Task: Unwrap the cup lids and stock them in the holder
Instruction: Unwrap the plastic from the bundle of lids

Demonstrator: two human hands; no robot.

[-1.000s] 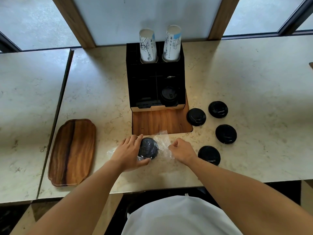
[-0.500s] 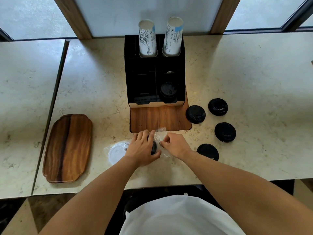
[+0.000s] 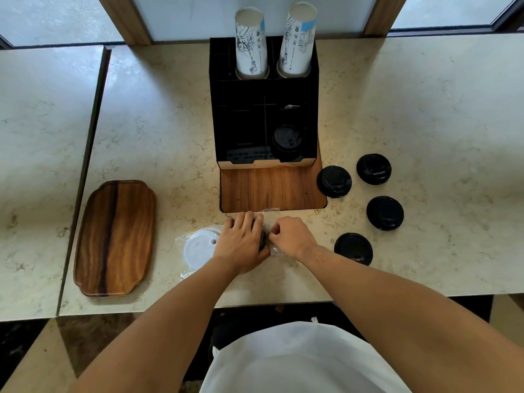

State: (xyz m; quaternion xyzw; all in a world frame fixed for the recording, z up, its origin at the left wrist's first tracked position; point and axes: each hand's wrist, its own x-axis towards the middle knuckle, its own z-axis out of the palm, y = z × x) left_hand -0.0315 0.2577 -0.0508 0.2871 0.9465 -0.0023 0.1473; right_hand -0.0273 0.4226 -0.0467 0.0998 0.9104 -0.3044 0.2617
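Thin plastic wrap [image 3: 271, 215], pinched by the right hand [image 3: 289, 236] while the left hand [image 3: 241, 242] holds the black lid [image 3: 263, 239], could rip or fling it.

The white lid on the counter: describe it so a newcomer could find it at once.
Start at the black holder in the middle of the counter, then come toward the person's left hand. The white lid lies flat in clear wrap, between that hand and the wooden tray. Every other lid in view is black.
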